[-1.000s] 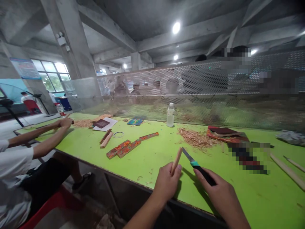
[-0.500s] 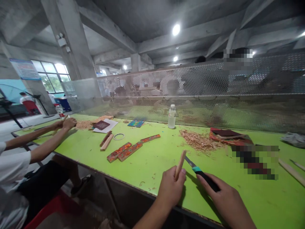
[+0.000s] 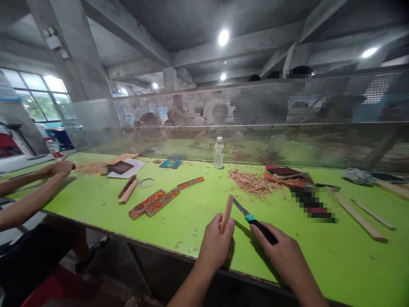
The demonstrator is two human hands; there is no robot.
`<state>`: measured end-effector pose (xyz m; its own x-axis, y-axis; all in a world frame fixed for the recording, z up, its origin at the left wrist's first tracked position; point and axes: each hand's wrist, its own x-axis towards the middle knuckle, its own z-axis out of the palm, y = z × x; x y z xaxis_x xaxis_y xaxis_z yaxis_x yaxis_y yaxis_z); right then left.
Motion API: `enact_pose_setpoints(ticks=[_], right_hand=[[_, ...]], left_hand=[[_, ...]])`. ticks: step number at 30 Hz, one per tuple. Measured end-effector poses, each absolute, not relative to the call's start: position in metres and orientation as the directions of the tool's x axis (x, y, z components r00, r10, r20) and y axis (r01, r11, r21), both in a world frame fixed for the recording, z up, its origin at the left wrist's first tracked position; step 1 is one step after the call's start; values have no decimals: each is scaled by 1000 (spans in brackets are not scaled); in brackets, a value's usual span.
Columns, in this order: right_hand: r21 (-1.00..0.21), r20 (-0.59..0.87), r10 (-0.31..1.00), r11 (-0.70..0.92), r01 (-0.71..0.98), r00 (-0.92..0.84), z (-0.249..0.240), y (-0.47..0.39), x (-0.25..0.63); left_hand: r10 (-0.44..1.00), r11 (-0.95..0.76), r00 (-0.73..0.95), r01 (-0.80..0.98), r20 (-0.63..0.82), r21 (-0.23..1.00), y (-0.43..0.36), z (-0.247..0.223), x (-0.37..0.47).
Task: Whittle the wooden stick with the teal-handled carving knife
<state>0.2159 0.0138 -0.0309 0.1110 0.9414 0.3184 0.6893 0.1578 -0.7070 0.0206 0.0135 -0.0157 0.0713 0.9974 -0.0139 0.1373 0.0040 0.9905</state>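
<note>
Near the front edge of the green table, my left hand (image 3: 217, 238) is closed round a short wooden stick (image 3: 227, 212) that stands nearly upright, its top end showing. My right hand (image 3: 278, 247) grips the black handle of a knife (image 3: 247, 216) with a teal collar. Its blade points up and to the left, with the tip close beside the top of the stick; whether they touch I cannot tell. Beyond the hands lies a pile of wood shavings (image 3: 252, 184).
A bottle (image 3: 219, 153) stands by the perforated screen (image 3: 191, 106). Patterned strips (image 3: 162, 201) and wood blocks (image 3: 128, 190) lie left; long wooden pieces (image 3: 362, 221) lie right. A person's arms (image 3: 38, 183) reach over the table's left end.
The view has turned to the right, so the table's things appear further left and more shows at the right. Both hands keep their hold on the stick and knife.
</note>
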Motion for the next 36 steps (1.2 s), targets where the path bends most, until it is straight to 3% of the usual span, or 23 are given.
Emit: enact_pose_setpoints(ticks=[6,14,20,36], right_hand=[[-727,285,948,118,676,140,-22,7,213],[-733,305,939,125,668,159,-19,5,214],[-758,298,942,135,638,155,-19,4,215],[-819,242,959,122,560,145,-21,2,214]], left_hand=[[979,77,194,-53,-65,996,18,-15,15],[967,141,233,-165,-101,976,21,-19,12],[968,73,247,-158,-32,985,15,-15,10],[965,57,260,-93,-31,994,14,-16,8]])
